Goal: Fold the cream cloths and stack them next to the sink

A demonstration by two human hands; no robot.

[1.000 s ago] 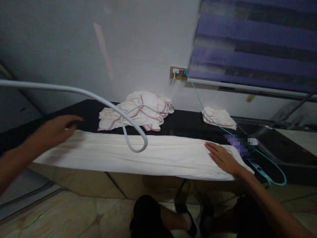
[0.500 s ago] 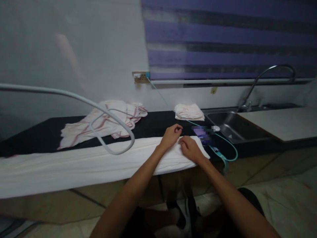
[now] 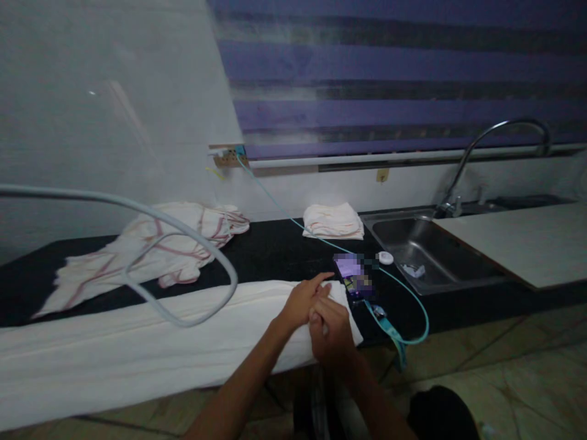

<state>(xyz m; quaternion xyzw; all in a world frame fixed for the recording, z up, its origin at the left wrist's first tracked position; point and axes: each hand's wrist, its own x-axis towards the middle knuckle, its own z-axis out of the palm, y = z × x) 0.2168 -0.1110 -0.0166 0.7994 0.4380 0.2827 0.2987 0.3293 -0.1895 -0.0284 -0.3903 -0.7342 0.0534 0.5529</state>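
A long strip of white cloth, folded lengthwise, lies along the front of the dark counter. Over its right end my two hands meet. My left hand has its index finger stretched out toward the phone, the other fingers partly bent. Against its fingers rests my right hand, curled closed; whether anything is inside it is hidden. Just beyond the cloth's end lies a phone with its screen lit, partly blurred out. A teal strap hangs from it over the counter's edge.
A crumpled striped cloth lies at the back left, a folded cloth by the wall. A teal cable runs from the wall socket. A grey hose-like loop crosses the left. Right: sink, faucet, pale board.
My hands, apart before, now touch each other, and my left index finger has stretched out. The view has shifted, so the counter and its things sit lower and further left.
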